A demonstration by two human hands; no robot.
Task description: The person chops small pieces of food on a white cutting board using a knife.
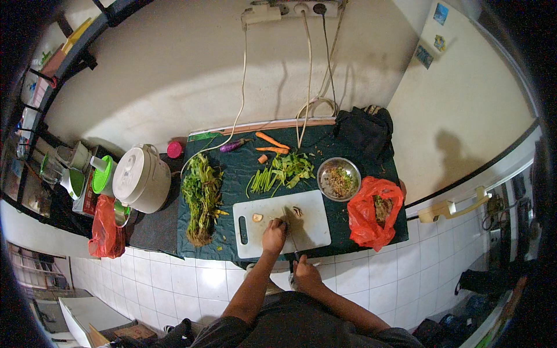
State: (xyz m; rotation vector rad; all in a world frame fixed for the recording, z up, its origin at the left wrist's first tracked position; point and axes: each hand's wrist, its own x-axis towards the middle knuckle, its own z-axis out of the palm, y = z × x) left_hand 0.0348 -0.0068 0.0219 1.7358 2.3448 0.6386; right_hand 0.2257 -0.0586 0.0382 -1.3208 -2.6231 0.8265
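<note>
A white plastic cutting board (pixel 261 209) with a dark-rimmed handle slot lies at the table's front edge. On it my left hand (pixel 274 237) pinches a small dark piece of food (pixel 283 221), mostly hidden by the fingers. My right hand (pixel 307 273) grips a kitchen knife (pixel 294 242) by its handle, just off the board's near edge. The blade points away from me, close to the left fingertips. Thin dark slices (pixel 297 211) rest beyond the blade. A pale round piece of food (pixel 257 217) sits near the slot.
Behind the board lie cut green stems and leaves (pixel 283 172), carrots (pixel 272 140) and an eggplant (pixel 233 145). Rooted greens (pixel 201 200) are left. A steel bowl of chopped food (pixel 339 179) and a red plastic bag (pixel 363 217) stand right. A rice cooker (pixel 141 178) is far left.
</note>
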